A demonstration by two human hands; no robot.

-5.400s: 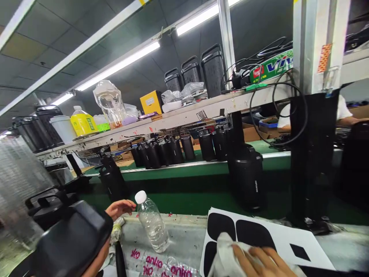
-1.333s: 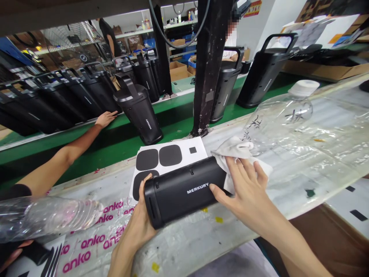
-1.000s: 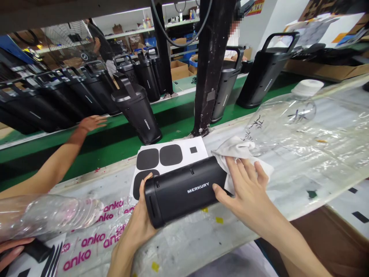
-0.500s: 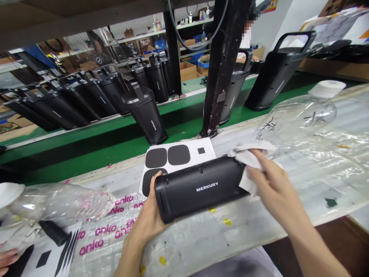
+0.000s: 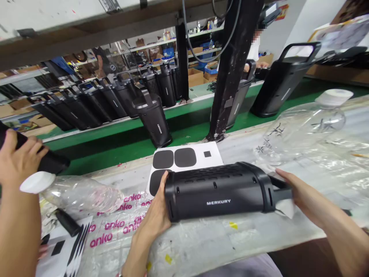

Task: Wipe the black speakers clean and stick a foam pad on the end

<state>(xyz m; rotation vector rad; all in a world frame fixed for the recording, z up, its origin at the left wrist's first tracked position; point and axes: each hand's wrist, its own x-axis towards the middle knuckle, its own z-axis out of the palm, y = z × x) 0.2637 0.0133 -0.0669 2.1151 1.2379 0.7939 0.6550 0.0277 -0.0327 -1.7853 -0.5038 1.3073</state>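
Note:
A black MERKURY speaker point(image 5: 219, 194) lies on its side over the plastic-covered bench, its handle end to the right. My left hand point(image 5: 158, 209) is wrapped round the speaker's left end, thumb on top. At the other end my right hand point(image 5: 298, 192) is closed on a white cloth point(image 5: 285, 207), which is pressed around the handle; its fingertips are partly hidden. Behind the speaker lies a white sheet point(image 5: 198, 156) with black rounded-square stickers, partly covered by the speaker.
Clear bottles point(image 5: 86, 192) point(image 5: 305, 119) lie at left and right. A co-worker's hand point(image 5: 20, 154) holds a black unit at far left. Beyond the bench, several black speakers point(image 5: 154, 119) stand on a green conveyor point(image 5: 187, 130), behind a dark post point(image 5: 227, 77).
The speaker has turned, showing its perforated face and handle. My right hand and the cloth have moved right to the handle. A co-worker's arm with a black unit has come in at left.

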